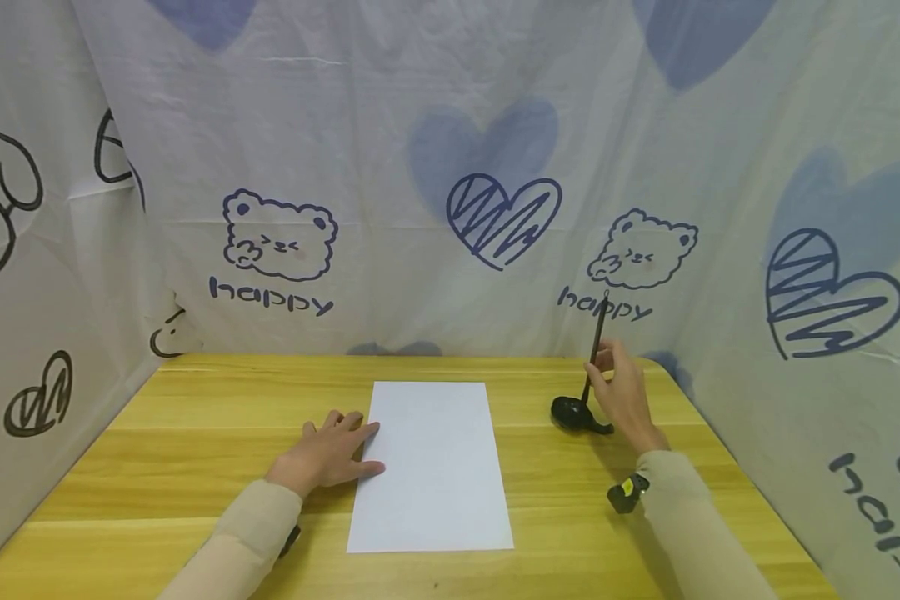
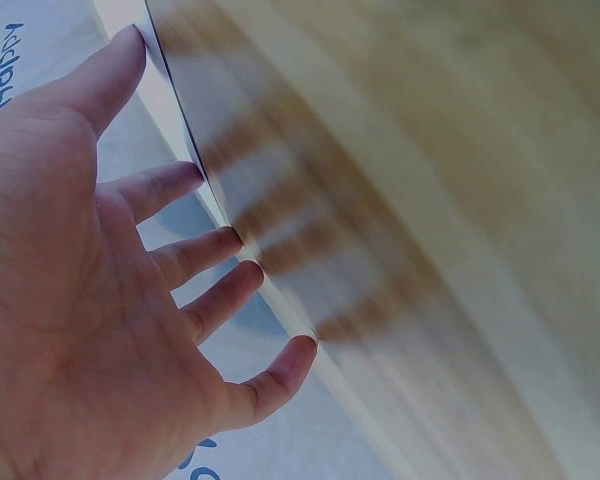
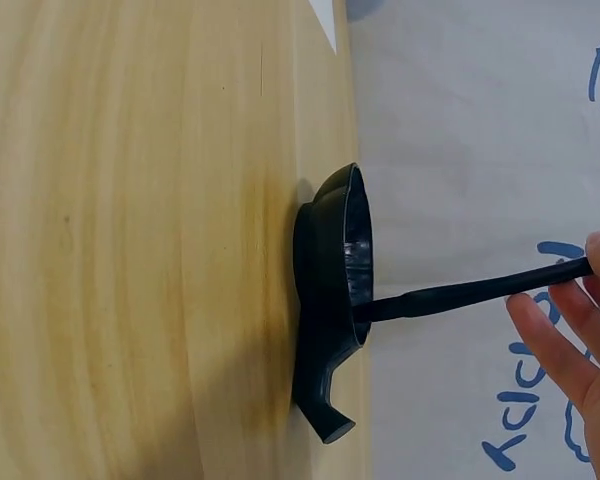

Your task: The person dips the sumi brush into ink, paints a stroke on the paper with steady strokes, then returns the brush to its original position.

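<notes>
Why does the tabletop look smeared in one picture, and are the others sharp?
Left wrist view: the wooden table is streaked with blur, though the left hand is fairly sharp. Right wrist view: the black dish is crisp. Head view: evenly lit, soft shadows, edges bowed by a wide lens.

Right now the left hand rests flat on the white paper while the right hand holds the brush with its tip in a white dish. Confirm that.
Not quite. The dish is black, as the right wrist view shows. The left hand does rest flat on the white paper, and the right hand holds the brush with its tip in the dish.
</notes>
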A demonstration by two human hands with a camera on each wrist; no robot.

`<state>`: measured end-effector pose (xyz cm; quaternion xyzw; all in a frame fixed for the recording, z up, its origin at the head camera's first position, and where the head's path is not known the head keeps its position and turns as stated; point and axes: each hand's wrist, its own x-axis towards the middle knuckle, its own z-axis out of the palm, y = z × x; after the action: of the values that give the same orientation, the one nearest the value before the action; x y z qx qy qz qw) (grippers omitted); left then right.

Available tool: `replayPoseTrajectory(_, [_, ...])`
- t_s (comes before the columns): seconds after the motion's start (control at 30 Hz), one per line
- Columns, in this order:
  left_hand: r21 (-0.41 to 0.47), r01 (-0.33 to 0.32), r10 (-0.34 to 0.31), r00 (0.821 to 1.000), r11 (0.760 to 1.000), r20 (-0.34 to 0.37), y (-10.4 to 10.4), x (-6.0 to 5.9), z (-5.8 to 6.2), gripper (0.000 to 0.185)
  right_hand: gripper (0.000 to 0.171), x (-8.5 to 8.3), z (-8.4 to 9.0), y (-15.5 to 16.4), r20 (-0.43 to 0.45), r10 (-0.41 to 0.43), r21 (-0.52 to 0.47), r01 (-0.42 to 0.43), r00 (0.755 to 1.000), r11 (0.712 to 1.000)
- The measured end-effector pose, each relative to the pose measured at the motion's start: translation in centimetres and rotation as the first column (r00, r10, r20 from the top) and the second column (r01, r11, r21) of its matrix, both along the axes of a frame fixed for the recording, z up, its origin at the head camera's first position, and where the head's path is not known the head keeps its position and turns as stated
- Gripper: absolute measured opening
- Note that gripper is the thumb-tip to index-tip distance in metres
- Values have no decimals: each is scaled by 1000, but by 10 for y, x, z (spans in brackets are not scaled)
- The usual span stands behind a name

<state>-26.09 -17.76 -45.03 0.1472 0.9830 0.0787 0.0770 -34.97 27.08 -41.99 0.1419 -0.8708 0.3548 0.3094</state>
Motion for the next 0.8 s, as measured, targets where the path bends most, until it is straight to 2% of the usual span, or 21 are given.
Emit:
replayPoseTrajectory(0.3, [-1,8,-8,1000,1000,-9,0,2,2,77,27,1,0,-1,12,-28,-7,28,1000,1000])
replayPoseTrajectory(0.8, [14,3,-3,1000,1000,2,-1,0,-1,77,28,0,-3,0,-49,-24,7,24,999,1000])
